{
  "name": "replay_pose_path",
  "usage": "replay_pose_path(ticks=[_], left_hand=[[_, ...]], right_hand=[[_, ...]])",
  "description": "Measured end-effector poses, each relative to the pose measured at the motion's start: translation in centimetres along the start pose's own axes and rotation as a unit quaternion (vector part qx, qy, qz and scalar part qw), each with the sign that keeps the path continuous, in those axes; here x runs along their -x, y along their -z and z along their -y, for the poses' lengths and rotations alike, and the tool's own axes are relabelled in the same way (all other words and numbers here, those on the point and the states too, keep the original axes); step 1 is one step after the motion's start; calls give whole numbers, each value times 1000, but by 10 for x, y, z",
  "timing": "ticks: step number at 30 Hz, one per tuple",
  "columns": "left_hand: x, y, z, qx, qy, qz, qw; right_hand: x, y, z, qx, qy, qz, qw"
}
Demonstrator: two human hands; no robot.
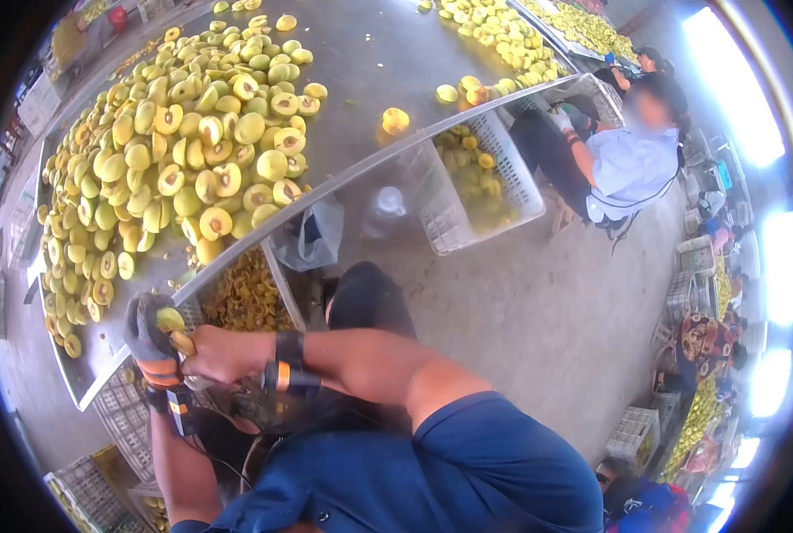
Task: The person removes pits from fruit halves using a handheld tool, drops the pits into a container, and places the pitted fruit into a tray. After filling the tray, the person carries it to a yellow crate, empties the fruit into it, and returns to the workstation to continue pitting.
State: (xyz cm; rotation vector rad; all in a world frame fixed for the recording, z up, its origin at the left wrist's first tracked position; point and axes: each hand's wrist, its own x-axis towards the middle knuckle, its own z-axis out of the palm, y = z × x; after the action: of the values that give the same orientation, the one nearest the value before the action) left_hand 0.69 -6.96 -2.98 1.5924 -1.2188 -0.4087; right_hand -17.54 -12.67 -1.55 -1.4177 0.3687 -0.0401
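Note:
My left hand [150, 342], in a dark grey and orange glove, grips a yellow-green stone-fruit half [171, 320] by the metal table's edge. Against it, my bare right hand [227, 354] is closed, its fingers curled close to the fruit. Whatever the right hand holds is mostly hidden by its fingers. Just beyond both hands, a big heap of halved stone fruit [174, 147] lies on the metal table [347, 115], many with brown hollows or pits showing. Below the table edge, a crate of brownish fruit pieces [245, 293] is partly covered by my right arm.
A white plastic crate [516, 173] with fruit stands under the table edge, near a pale plastic bag [321, 235]. A seated co-worker [632, 164] is farther along the table. More fruit [503, 35] lies at the far end. Stacked crates [125, 417] stand at lower left.

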Motion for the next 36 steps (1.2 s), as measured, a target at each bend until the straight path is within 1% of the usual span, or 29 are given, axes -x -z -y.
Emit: replay_pose_path(ticks=[1,2,3,4,5,6,7,8,9,10,12,13,16,17,19,20,21,22,23,25,26,27,29,30,32,33,34,35,36], left_hand=[[0,1,-5,-45,-30,10,998],[-2,-1,-14,-36,-34,8,999],[-2,-4,-25,-28,-39,4,999],[0,-8,-32,-21,-41,0,999],[1,-11,-33,-41,-46,-32,998],[1,-9,-28,-19,-19,-13,1000],[-1,-5,-21,3,7,4,1000],[-4,-1,-18,25,32,21,999],[-7,3,-28,-173,-215,39,960],[-6,2,-28,-127,-150,31,980],[0,-4,-19,-34,-16,9,999],[2,-3,-17,-81,-54,4,995],[3,6,-30,-148,-170,29,974],[3,5,-23,-154,-178,13,972],[1,2,-28,-191,-193,10,962],[3,2,-29,-210,-196,11,958],[7,4,-27,-198,-164,20,966],[7,5,-22,-196,-159,20,967],[6,4,-14,-193,-157,19,968],[4,5,-13,-225,-171,27,959],[4,5,-17,-214,-180,25,960],[6,5,-21,-203,-189,24,960],[6,7,-19,-199,-212,28,956],[5,6,-18,-141,-170,27,975],[5,7,-15,-24,-78,30,996],[2,8,-17,-9,-77,38,996],[-3,9,-23,6,-76,46,996],[-6,9,-27,21,-75,54,996],[-7,4,-30,7,-76,29,997]], right_hand=[[8,7,14,-62,-95,83,990],[3,-2,5,-8,2,-35,999],[-8,-18,-16,47,100,-150,982],[-16,-27,-33,99,194,-260,941],[-20,-26,-40,116,175,-279,937],[-16,-21,-32,53,106,-187,975],[-7,-10,-16,-10,37,-91,995],[0,-4,-4,-72,-32,7,997],[4,-7,0,-56,-1,-19,998],[-5,-13,-13,-7,53,-76,996],[-28,-27,-50,93,158,-186,965],[-22,-18,-39,2,126,-66,990],[-2,-12,-10,45,98,-54,993],[-9,-25,-22,83,107,-180,974],[-2,-21,-9,-40,25,-85,995],[1,-18,-5,-104,-19,-36,994],[-3,-6,-11,-126,-70,61,988],[-18,-15,-37,-44,37,-36,998],[-41,-30,-72,42,145,-133,980],[-41,-29,-67,46,157,-133,978],[-12,-14,-25,-35,59,-35,997],[5,-7,-3,-118,-41,63,990],[-19,-30,-43,4,125,-75,989],[-28,-37,-56,66,207,-143,965],[0,-20,-9,-52,34,-40,997],[10,-14,7,-109,-54,14,993],[5,-20,-3,-53,26,-69,996],[-6,-30,-20,3,106,-151,983],[-9,-34,-20,61,184,-231,953]])
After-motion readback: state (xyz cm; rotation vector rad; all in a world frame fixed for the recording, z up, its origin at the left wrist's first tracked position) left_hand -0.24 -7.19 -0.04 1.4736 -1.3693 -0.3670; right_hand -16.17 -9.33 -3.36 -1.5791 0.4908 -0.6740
